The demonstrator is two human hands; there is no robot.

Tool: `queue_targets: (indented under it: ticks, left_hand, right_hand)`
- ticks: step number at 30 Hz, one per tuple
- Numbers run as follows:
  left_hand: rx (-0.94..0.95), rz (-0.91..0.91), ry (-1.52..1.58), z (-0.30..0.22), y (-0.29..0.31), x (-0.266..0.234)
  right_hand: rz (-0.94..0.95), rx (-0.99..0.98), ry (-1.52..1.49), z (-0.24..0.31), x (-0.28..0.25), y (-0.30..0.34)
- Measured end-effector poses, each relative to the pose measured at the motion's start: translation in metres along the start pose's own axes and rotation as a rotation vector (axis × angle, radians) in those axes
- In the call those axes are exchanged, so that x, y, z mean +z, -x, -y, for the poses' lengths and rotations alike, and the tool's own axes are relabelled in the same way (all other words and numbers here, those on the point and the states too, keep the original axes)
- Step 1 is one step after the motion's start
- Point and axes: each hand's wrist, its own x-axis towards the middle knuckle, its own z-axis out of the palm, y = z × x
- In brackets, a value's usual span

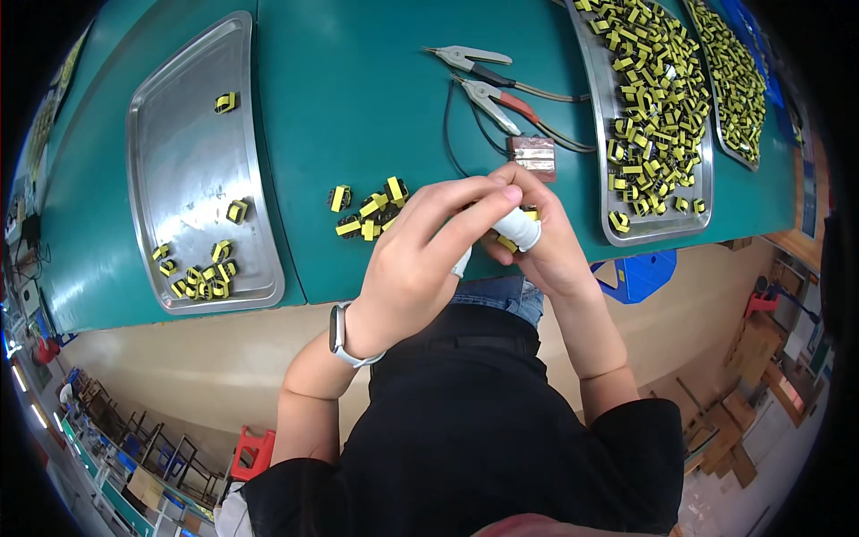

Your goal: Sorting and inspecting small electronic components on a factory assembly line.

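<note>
My left hand and my right hand meet over the near edge of the green table. Both have fingers curled around a small yellow-and-black transformer, mostly hidden by the fingers. White wrapping covers a digit of the right hand, and a bit of white shows below the left fingers. A watch with a pale strap is on my left wrist. Just left of my left hand lies a loose group of similar transformers on the table.
A metal tray at left holds several scattered transformers. The right-hand tray is heaped with them; another full tray lies beyond. Two cabled test clips and a reddish-brown block lie ahead. A blue stool stands below the table edge.
</note>
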Motion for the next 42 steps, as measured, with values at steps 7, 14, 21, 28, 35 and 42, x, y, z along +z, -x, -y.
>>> queue_targets:
  ticks: [7,14,21,28,35,42]
  left_hand:
    - [0.024,-0.029,-0.044,0.001,0.003,0.001]
    - [0.044,0.039,-0.139,-0.002,0.003,0.002]
    - [0.022,0.074,-0.185,0.002,0.008,-0.005]
    - [-0.299,-0.086,-0.529,0.012,0.036,-0.009]
    - [-0.384,-0.062,-0.529,0.021,0.049,0.002]
    - [-0.138,0.102,-0.330,0.027,0.034,0.007]
  right_hand:
    - [-0.065,0.022,0.161,0.014,0.003,-0.002]
    - [-0.094,0.127,0.354,0.026,0.006,-0.006]
    - [-0.094,0.129,0.312,0.028,-0.007,-0.003]
    - [-0.387,-0.456,1.130,0.047,-0.038,0.006]
    - [-0.356,-0.448,1.302,0.057,-0.045,0.007]
    - [-0.700,-0.723,1.499,0.064,-0.057,0.005]
